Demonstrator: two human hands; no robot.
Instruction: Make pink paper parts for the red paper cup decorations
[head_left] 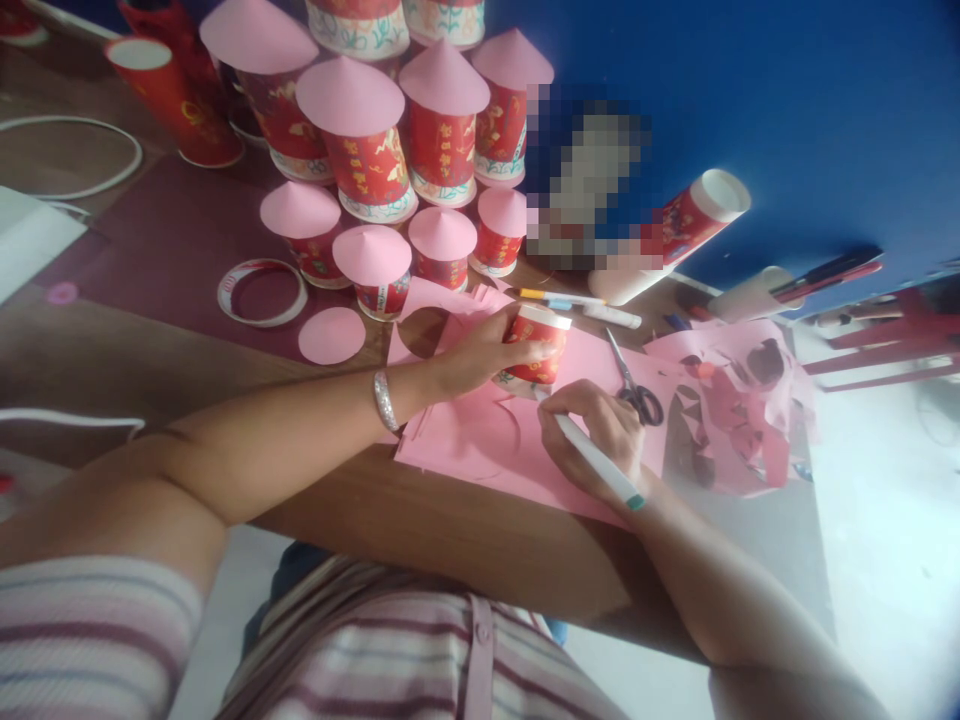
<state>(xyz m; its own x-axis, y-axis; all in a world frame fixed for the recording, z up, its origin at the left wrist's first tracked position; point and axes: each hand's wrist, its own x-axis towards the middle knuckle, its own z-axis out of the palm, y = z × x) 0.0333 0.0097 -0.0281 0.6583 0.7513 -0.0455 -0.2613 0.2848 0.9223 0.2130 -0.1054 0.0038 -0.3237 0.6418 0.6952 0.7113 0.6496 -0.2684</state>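
Note:
A small red paper cup (529,340) with gold print and a white rim is gripped by my left hand (491,352), its thumb across the side. My right hand (596,432) is closed around a white marker (600,460) with a green end; its tip meets the cup's patterned lower band. Under both hands lie pink paper sheets (480,440), and one bears a curved line. Black-handled scissors (634,385) rest on the paper just right of the cup. Above them are a yellow pen (559,297) and a white marker (611,316).
Red cups with pink cone tops (371,255) stand in rows at the back left. Nearby lie a cardboard ring (262,292) and a pink disc (331,335). Cut pink scraps (750,400) spread at the right. A red-and-white tube (709,215) leans by the blue wall (825,120).

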